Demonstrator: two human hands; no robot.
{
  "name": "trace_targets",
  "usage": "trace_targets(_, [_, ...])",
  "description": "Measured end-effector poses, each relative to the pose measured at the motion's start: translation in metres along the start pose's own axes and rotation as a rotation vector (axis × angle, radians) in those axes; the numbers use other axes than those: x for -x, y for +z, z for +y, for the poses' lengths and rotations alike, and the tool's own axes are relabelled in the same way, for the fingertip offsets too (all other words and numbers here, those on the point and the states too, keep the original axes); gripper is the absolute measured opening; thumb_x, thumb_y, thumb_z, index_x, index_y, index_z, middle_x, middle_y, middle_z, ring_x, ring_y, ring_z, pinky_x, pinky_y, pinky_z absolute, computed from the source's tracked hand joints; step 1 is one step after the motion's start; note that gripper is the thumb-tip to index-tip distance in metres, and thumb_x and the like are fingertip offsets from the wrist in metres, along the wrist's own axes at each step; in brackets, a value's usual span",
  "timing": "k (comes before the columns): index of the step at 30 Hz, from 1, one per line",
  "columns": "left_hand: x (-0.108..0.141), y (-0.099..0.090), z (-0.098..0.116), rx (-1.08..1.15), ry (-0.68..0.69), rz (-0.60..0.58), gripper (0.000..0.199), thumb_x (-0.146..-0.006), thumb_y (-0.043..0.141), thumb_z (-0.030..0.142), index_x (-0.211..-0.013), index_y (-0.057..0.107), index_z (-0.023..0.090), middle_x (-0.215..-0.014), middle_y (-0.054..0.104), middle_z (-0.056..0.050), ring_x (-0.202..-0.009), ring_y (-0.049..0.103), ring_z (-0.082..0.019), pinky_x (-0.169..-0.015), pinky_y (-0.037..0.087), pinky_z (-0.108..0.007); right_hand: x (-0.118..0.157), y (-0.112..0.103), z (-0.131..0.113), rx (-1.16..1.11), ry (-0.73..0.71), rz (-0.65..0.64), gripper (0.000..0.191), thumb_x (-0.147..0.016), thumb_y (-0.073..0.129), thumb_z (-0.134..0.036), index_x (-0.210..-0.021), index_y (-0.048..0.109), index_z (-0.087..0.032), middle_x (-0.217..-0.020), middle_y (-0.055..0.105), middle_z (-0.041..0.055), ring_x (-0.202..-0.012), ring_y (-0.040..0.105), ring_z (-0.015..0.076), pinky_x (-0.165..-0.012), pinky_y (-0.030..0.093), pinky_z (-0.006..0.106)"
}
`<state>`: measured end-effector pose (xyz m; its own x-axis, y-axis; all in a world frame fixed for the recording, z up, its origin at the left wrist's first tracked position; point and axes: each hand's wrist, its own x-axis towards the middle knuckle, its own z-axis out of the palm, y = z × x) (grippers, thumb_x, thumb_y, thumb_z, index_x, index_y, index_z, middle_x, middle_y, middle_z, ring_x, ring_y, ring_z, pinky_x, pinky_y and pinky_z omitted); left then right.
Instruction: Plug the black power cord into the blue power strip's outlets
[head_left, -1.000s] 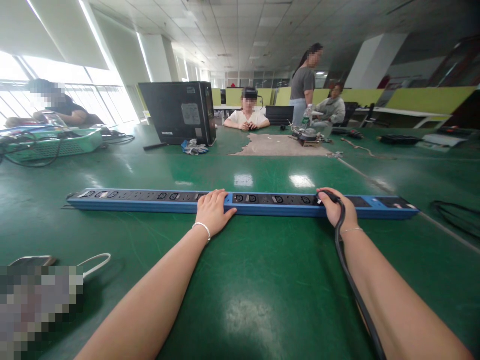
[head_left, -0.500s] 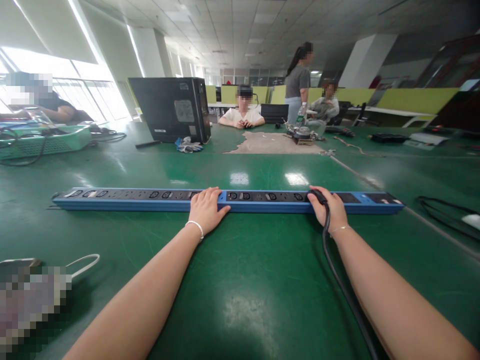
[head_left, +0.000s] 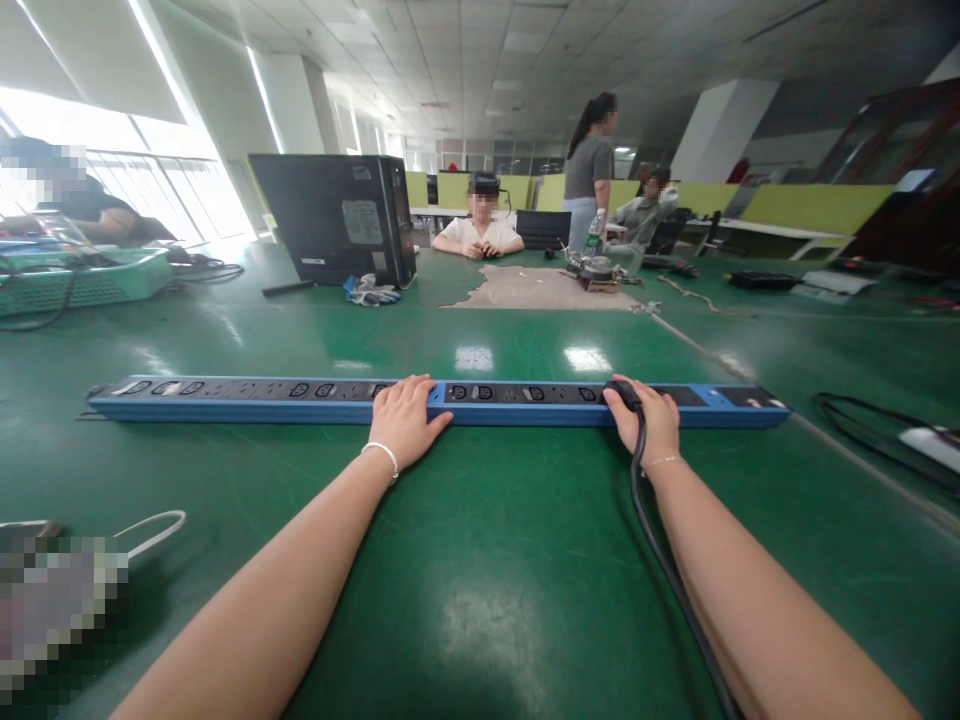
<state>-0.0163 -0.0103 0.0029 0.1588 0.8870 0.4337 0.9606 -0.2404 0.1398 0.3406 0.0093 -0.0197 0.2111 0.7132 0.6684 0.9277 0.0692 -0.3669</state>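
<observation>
A long blue power strip (head_left: 510, 413) with black sockets along its top lies crosswise on the green table (head_left: 480, 540). Near its middle, my left hand (head_left: 405, 415) grips the strip, fingers over the top and thumb along the front side. My right hand (head_left: 651, 415) is closed around a black power plug (head_left: 622, 393) at the strip's right part. From the plug, a thick black cord (head_left: 660, 560) hangs over the near side and runs toward me under my right forearm. The plug's front end is hidden, so I cannot tell how deep it sits.
A black computer case (head_left: 334, 220) stands behind, with work gloves (head_left: 371, 290) before it. At left are a green basket (head_left: 90, 285) and a phone-like object (head_left: 60, 610). Black cables (head_left: 862, 430) lie at right. A co-worker (head_left: 480, 225) sits across the table.
The whole view has shifted slightly, so the strip and both hands appear a little further left. Both hands keep their places on the strip and plug.
</observation>
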Motion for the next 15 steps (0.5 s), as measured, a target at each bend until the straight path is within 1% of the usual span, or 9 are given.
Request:
trace_targets(3, [0.0,0.0,0.0,0.004,-0.005,0.002,0.05,-0.081,0.05,0.05,-0.123,0.048,0.023,-0.134,0.05,-0.008,-0.123,0.042,-0.027,-0.102,0.029,-0.044,0.0,-0.001,-0.004,-0.053,0.018,-0.005,0.039,-0.082,0.045,-0.047,-0.105,0.065,-0.023,-0.108,0.067,0.0078,-0.108,0.056,0.0252,-0.101,0.027,0.052])
trace_targets(5, [0.0,0.0,-0.001,0.002,-0.004,0.006,0.05,-0.082,0.05,0.049,-0.123,0.047,0.023,-0.134,0.05,-0.008,-0.122,0.042,-0.027,-0.102,0.029,-0.044,-0.002,-0.003,-0.007,-0.119,0.06,0.012,0.039,-0.082,0.045,-0.048,-0.102,0.065,-0.022,-0.106,0.068,0.008,-0.106,0.057,0.0254,-0.101,0.027,0.051])
trace_targets(6, [0.0,0.0,-0.001,0.001,-0.002,0.007,0.05,-0.082,0.05,0.049,-0.123,0.047,0.023,-0.134,0.05,-0.008,-0.122,0.043,-0.027,-0.102,0.029,-0.044,-0.005,-0.004,-0.007,-0.179,0.091,0.044,0.04,-0.082,0.044,-0.049,-0.102,0.065,-0.021,-0.105,0.068,0.0089,-0.103,0.058,0.0249,-0.099,0.031,0.049])
trace_targets(8, [0.0,0.0,-0.001,0.002,0.0,0.008,0.05,-0.082,0.05,0.049,-0.123,0.047,0.023,-0.134,0.05,-0.008,-0.122,0.043,-0.027,-0.102,0.029,-0.044,-0.011,-0.009,-0.003,-0.323,0.165,0.146,0.045,-0.083,0.042,-0.051,-0.106,0.063,-0.018,-0.104,0.067,0.0119,-0.097,0.06,0.0231,-0.092,0.039,0.04])
trace_targets(9, [0.0,0.0,-0.001,0.003,0.002,0.009,0.05,-0.081,0.05,0.049,-0.123,0.047,0.023,-0.133,0.05,-0.008,-0.122,0.043,-0.028,-0.102,0.029,-0.044,-0.015,-0.011,0.003,-0.39,0.203,0.211,0.048,-0.083,0.041,-0.052,-0.108,0.061,-0.016,-0.105,0.066,0.0138,-0.094,0.061,0.0223,-0.087,0.043,0.037])
trace_targets(11, [0.0,0.0,-0.001,0.006,0.003,0.009,0.049,-0.081,0.05,0.049,-0.123,0.048,0.023,-0.133,0.05,-0.008,-0.122,0.043,-0.028,-0.102,0.029,-0.044,-0.021,-0.018,0.021,-0.427,0.24,0.27,0.052,-0.081,0.045,-0.054,-0.109,0.061,-0.014,-0.104,0.066,0.0161,-0.091,0.061,0.0225,-0.083,0.044,0.034])
trace_targets(13, [0.0,0.0,-0.001,0.003,0.005,0.008,0.05,-0.082,0.049,0.049,-0.123,0.047,0.023,-0.134,0.05,-0.008,-0.122,0.043,-0.028,-0.102,0.029,-0.044,-0.025,-0.025,0.046,-0.4,0.299,0.324,0.051,-0.078,0.048,-0.055,-0.104,0.062,-0.012,-0.102,0.065,0.0178,-0.091,0.06,0.0238,-0.083,0.044,0.034])
trace_targets(15, [0.0,0.0,-0.001,-0.003,0.007,0.01,0.05,-0.082,0.049,0.049,-0.123,0.047,0.022,-0.134,0.05,-0.008,-0.122,0.043,-0.028,-0.101,0.03,-0.044,-0.026,-0.029,0.074,-0.32,0.422,0.409,0.052,-0.076,0.052,-0.055,-0.102,0.061,-0.011,-0.096,0.065,0.0196,-0.083,0.06,0.025,-0.076,0.045,0.035])
